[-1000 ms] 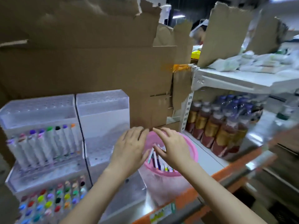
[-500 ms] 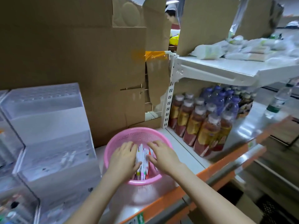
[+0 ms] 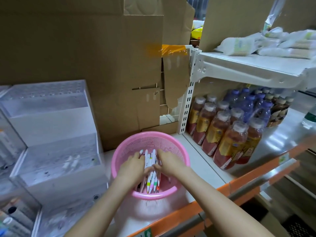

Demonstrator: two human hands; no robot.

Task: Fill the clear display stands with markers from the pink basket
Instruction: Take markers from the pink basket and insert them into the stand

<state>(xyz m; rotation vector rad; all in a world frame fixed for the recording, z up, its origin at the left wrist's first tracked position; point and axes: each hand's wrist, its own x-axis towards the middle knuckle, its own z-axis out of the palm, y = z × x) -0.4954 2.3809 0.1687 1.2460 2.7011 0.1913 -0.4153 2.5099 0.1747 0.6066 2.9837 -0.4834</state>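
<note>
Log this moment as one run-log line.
stage: gathering markers | left hand: holds markers inside pink basket | right hand: holds same bundle | clear display stand: left of basket, untouched

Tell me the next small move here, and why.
Probably lift the gathered markers clear of the pink basket and carry them left to the clear display stand. The left hand and right hand both have fingers curled round the bundle, and the stand's tiers look largely unfilled.

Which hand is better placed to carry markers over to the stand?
Left, probably. Both the left hand and right hand grip the markers in the basket, but the stand is on the left hand's side.
</note>
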